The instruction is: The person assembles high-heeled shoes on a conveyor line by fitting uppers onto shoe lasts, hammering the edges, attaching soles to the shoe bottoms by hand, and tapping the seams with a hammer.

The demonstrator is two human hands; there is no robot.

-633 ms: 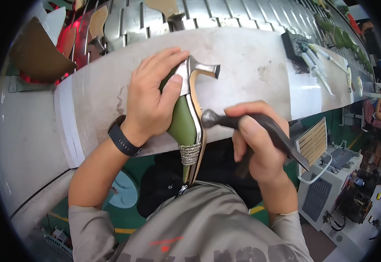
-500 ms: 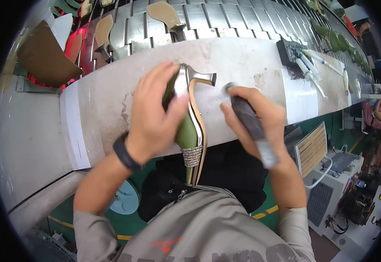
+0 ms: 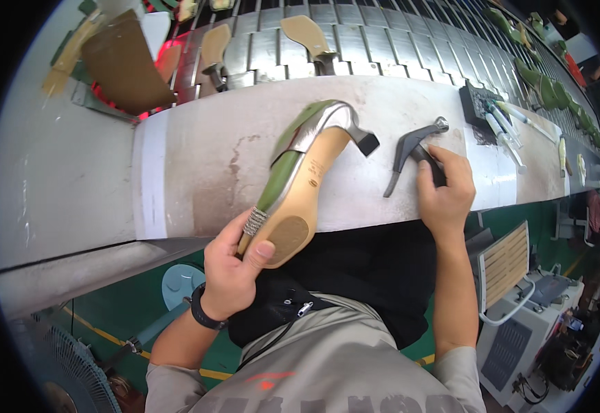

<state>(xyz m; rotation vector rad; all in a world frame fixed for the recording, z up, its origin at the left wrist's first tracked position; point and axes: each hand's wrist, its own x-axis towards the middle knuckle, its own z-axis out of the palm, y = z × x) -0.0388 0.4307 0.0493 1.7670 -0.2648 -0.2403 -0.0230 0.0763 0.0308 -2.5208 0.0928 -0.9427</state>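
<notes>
A green high-heeled shoe (image 3: 287, 168) with silver trim and a glittering band near the toe lies tilted over the bench edge. Its tan sole faces up toward me and its heel points away to the right. My left hand (image 3: 234, 265) is closed on the toe end, thumb on the sole, fingers underneath. To the right, my right hand (image 3: 448, 186) grips the dark handle of a hammer (image 3: 413, 144). The hammer has a round metal face and a long curved tail, and sits at the bench top, apart from the shoe.
Beyond the pale bench (image 3: 197, 148) runs a slatted metal conveyor (image 3: 259, 51) carrying upturned tan soles (image 3: 305, 34). Several syringes (image 3: 503, 131) stand in a black holder (image 3: 475, 107) at right. Green shoes (image 3: 544, 86) lie farther right. A fan (image 3: 73, 365) stands lower left.
My left hand has shifted from the shoe's side to its toe, and the shoe has turned sole-up. The hammer has moved right, away from the shoe, and its head now shows clearly.
</notes>
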